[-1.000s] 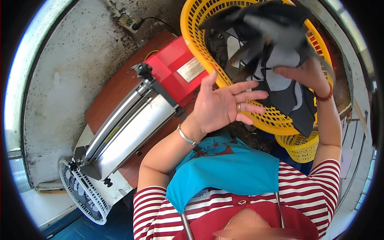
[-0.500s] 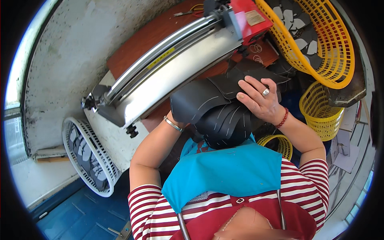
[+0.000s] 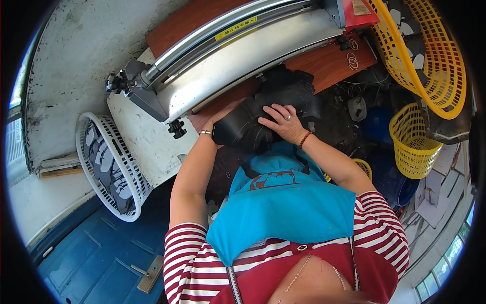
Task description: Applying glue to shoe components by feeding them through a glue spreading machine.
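Observation:
A loose stack of black, curved flat pieces [image 3: 238, 124] with pale line marks lies bent in front of me, against the near side of a metal-roller machine [image 3: 243, 63]. My left hand [image 3: 226, 112] grips the stack's left edge; its fingertips are hidden behind the pieces. My right hand [image 3: 287, 124], wearing a ring, rests on top of the stack with its fingers apart. More crumpled black pieces [image 3: 286, 83] reach up to the machine's front edge.
A white basket [image 3: 136, 177] of grey cut pieces stands left of the white tabletop [image 3: 152, 152]. At upper right is a large yellow basket [image 3: 440, 55] with more pieces; a smaller yellow basket [image 3: 412, 139] sits below it. Blue containers [image 3: 377, 126] stand beside that one.
The black stack has swung upward toward the machine and tilted. My right hand has slid left and lower across it, and my left hand shows more. The whole view has shifted.

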The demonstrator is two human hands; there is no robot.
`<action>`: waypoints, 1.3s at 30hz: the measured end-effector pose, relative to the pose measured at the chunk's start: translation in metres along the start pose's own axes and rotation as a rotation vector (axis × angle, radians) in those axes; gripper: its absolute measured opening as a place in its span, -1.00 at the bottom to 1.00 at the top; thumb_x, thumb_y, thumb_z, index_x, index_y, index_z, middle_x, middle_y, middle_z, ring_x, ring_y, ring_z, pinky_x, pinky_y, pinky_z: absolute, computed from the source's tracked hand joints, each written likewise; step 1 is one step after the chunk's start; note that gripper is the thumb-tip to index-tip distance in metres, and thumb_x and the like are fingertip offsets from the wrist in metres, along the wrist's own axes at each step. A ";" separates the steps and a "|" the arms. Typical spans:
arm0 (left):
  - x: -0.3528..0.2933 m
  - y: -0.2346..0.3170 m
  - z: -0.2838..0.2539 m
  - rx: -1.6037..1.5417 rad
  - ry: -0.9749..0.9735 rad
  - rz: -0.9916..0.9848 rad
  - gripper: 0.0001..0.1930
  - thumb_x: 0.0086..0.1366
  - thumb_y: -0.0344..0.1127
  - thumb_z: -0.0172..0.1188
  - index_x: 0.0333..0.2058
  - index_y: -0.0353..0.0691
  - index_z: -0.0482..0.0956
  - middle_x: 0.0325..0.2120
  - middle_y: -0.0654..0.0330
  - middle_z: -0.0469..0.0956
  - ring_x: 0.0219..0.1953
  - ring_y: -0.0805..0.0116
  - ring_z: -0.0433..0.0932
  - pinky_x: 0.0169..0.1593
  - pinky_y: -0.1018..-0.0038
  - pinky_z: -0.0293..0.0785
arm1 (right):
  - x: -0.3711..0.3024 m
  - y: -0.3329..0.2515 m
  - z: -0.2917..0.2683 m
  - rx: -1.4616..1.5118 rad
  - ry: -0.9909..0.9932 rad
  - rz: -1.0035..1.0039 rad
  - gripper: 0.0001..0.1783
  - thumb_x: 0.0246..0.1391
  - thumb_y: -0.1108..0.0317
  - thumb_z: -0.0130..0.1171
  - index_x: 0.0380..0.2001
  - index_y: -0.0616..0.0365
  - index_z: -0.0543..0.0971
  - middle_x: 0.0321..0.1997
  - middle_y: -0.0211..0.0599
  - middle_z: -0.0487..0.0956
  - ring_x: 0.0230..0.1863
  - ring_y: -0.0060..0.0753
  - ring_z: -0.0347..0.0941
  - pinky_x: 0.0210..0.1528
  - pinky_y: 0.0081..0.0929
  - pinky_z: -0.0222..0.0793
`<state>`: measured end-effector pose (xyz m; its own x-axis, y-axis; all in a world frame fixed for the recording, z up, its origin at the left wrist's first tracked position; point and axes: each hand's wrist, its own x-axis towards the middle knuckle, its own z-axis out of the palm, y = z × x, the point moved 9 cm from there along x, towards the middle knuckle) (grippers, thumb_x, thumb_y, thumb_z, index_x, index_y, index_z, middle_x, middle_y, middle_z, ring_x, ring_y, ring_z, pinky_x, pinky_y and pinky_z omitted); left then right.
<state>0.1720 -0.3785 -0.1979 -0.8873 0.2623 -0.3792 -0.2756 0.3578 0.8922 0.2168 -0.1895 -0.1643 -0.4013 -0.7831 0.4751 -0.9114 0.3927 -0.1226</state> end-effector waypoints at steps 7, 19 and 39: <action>0.017 -0.044 -0.018 0.174 0.054 0.007 -0.50 0.49 -0.34 0.02 0.37 -0.22 0.35 0.38 0.16 0.36 0.40 0.29 0.32 0.50 0.39 0.10 | 0.025 -0.005 0.006 0.072 -0.137 0.019 -0.39 0.07 0.30 0.24 0.24 -0.37 0.50 0.43 -0.37 0.33 0.33 -0.23 0.25 0.23 -0.14 0.21; -0.016 -0.054 -0.033 0.690 0.243 0.121 -0.30 0.23 -0.30 0.32 0.36 0.29 0.42 0.45 0.11 0.23 0.48 0.08 0.17 0.51 0.27 -0.01 | 0.061 0.026 0.007 0.359 -0.205 -0.082 -0.45 -0.03 0.31 0.40 0.11 -0.01 0.59 0.17 -0.37 0.52 0.06 -0.23 0.46 0.11 -0.24 0.43; -0.212 0.059 -0.066 0.723 0.049 -0.645 -0.58 0.32 -0.24 0.16 0.11 -0.28 0.61 -0.08 -0.10 0.69 -0.04 0.02 0.69 0.04 0.21 0.58 | 0.122 0.046 -0.096 0.533 0.019 -0.024 -0.58 -0.17 0.61 0.36 -0.13 0.14 0.67 -0.20 -0.32 0.61 -0.33 -0.22 0.53 -0.34 -0.33 0.50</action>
<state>0.3197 -0.4727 -0.0490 -0.6644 -0.2088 -0.7176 -0.4349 0.8889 0.1439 0.1343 -0.2204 -0.0285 -0.3822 -0.7782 0.4983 -0.8423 0.0714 -0.5343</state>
